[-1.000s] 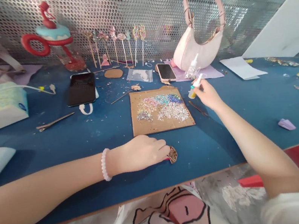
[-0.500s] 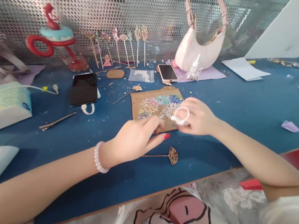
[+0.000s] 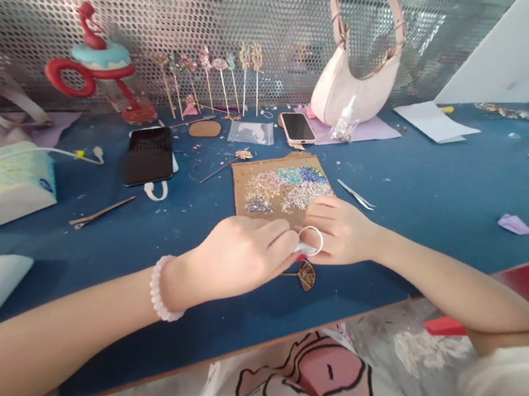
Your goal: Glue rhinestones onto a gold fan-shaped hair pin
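My left hand [image 3: 243, 252] and my right hand [image 3: 343, 229] meet just over the near edge of a piece of cardboard [image 3: 239, 175]. Between their closed fingers is a small white piece with a ring-shaped loop [image 3: 320, 237]; both hands pinch at it, and the fingers hide most of it. Loose rhinestones in several colours [image 3: 287, 184] are spread on the cardboard. Below my fingers, a bronze-coloured fan-shaped hairpin [image 3: 307, 276] lies on the blue table, its stick partly under my left hand. Tweezers [image 3: 356, 195] rest right of the cardboard.
Along the back stand decorated hairpins [image 3: 220, 65], a red-handled cup [image 3: 120, 80] and a pale handbag [image 3: 352, 85]. Two phones, a black one [image 3: 148, 155] and a smaller one [image 3: 298, 127], lie behind the cardboard. To the left are a metal clip [image 3: 102, 213] and a tissue pack [image 3: 0, 191].
My right hand has moved down and left, and my left hand has shifted toward it, so they now meet at the white piece. The tweezers now show where my right hand was.
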### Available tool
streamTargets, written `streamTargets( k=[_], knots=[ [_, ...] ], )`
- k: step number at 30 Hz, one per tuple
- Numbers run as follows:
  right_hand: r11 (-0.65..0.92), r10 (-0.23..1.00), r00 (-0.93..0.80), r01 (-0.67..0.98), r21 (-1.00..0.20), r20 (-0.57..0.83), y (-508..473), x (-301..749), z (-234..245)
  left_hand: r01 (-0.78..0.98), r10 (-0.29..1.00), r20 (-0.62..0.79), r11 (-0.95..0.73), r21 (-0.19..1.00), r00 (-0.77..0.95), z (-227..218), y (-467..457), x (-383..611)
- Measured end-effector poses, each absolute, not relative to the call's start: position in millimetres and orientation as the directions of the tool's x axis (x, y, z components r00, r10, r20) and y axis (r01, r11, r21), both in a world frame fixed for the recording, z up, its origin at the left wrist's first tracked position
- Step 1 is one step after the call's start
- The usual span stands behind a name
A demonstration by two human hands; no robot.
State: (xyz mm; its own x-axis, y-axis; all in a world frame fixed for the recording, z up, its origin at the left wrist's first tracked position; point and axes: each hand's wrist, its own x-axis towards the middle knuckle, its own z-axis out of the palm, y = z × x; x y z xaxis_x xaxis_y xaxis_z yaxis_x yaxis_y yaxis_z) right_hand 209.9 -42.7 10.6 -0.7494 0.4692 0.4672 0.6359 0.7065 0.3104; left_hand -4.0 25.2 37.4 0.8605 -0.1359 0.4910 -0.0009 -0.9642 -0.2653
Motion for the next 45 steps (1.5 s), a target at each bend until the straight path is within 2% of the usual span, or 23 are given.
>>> streamTargets(
  k=[3,13,20,26,35,39,45],
  knots=[
    [0.716,0.473,-0.755,0.630,0.302,0.453,-44.2,207.9,9.7,-0.005,-0.144,0.478,-0.960,-0.279,0.866,38.7,22.9,-5.0],
    [0.747,0.444,-0.715,0.628,0.218,0.540,-44.6,202.6,13.8,-0.068,-0.164,0.509,-0.977,-0.202,0.845,46.0,24.7,-9.0],
    [0.758,0.467,-0.706,0.630,0.170,0.533,-45.8,199.0,15.2,-0.112,-0.211,0.505,-0.969,-0.220,0.837,48.6,27.3,-9.7],
    [0.788,0.445,-0.721,0.597,0.149,0.532,-51.1,194.6,15.7,-0.187,-0.316,0.530,-0.940,-0.284,0.787,50.9,28.6,-10.6],
    [0.789,0.529,-0.633,0.613,-0.051,0.566,-55.0,192.9,17.2,-0.205,-0.362,0.508,-0.918,-0.339,0.782,59.6,34.3,-14.1],
    [0.780,0.560,-0.619,0.618,-0.099,0.551,-54.6,195.1,16.6,-0.154,-0.280,0.527,-0.951,-0.270,0.803,60.3,36.4,-15.7],
    [0.774,0.568,-0.594,0.621,-0.124,0.570,-50.4,199.5,14.1,-0.186,-0.244,0.572,-0.970,-0.159,0.783,62.9,49.7,-18.9]
  ],
)
